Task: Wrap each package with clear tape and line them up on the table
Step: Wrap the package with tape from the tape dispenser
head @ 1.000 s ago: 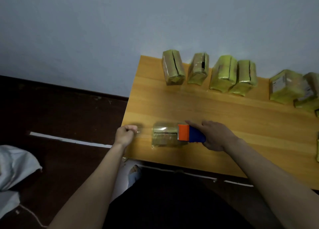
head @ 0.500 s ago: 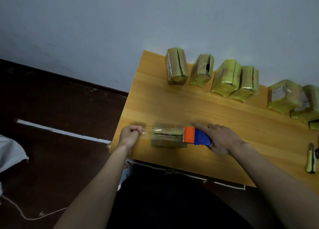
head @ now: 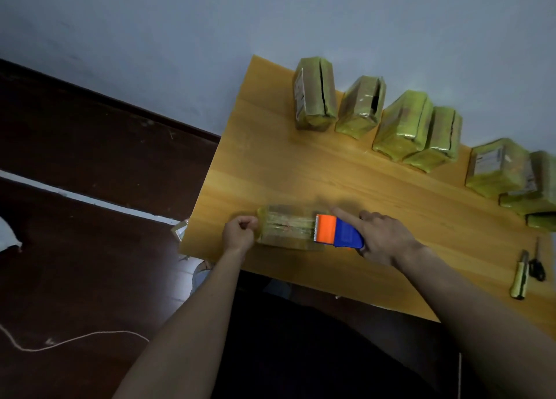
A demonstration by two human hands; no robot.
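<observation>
A small rectangular package [head: 285, 228] lay flat near the front left edge of a wooden table [head: 301, 172], already glossy with clear tape. It looked like a light cardboard parcel, stiff enough to keep its shape, and the tape skin probably made it slippery; holding it by its short ends seemed the safest way to steady it.

The left hand [head: 239, 233] was curled into a tight fist at the package's left end, apparently pinching the free end of the tape, though the strip itself was too faint to confirm. The right hand [head: 382, 239] was wrapped around a blue and orange tape dispenser [head: 337, 230], forefinger stretched forward along its far side. The dispenser's toothed orange end sat on the right end of the package.

Along the far edge, against a pale wall, stood a row of wrapped packages [head: 361, 106], yellow-green and shiny, some touching. More lay at the right edge of view. A utility knife [head: 520, 279] and scissors [head: 537, 264] rested near the front right edge.
</observation>
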